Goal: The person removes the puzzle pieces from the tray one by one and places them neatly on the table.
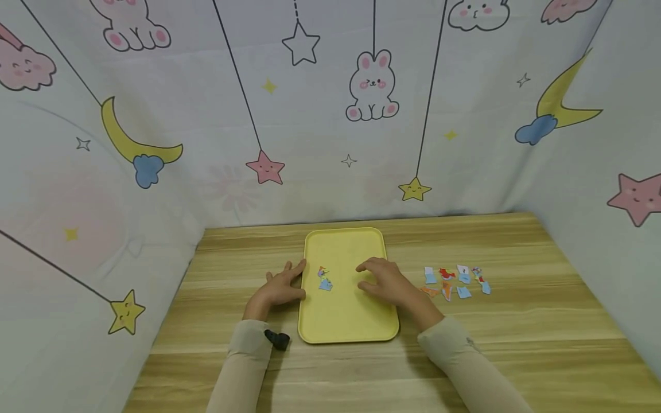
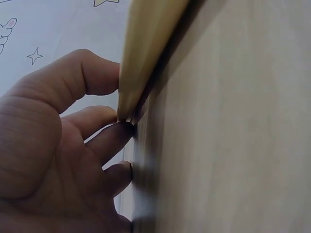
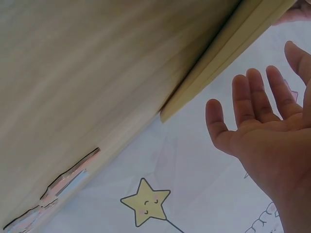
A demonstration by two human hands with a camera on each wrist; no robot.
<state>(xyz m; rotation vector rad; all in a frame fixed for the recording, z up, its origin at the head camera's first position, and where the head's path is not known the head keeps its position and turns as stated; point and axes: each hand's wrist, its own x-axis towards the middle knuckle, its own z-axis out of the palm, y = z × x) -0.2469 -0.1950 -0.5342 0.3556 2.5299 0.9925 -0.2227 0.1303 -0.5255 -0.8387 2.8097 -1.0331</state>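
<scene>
A yellow tray (image 1: pixel 348 321) lies on the wooden table. Its left half holds a few small printed paper pieces, among them a blue piece (image 1: pixel 325 284) and a multicoloured piece (image 1: pixel 322 272) just above it. My left hand (image 1: pixel 280 288) rests at the tray's left edge; in the left wrist view, thumb (image 2: pixel 102 75) and fingertips touch the tray's side wall (image 2: pixel 141 53). Over the right part of the tray hovers my right hand (image 1: pixel 386 281), fingers loosely bent and nothing in them. In the right wrist view, that hand (image 3: pixel 272 116) shows spread fingers and a bare palm.
Right of the tray, several more printed pieces lie in two rough rows on the table, including a red piece (image 1: pixel 447 274) and a blue piece (image 1: pixel 463 292). A cartoon-printed curtain (image 1: pixel 310 195) hangs behind the table and on both sides. A black object (image 1: pixel 279 340) sits at my left cuff.
</scene>
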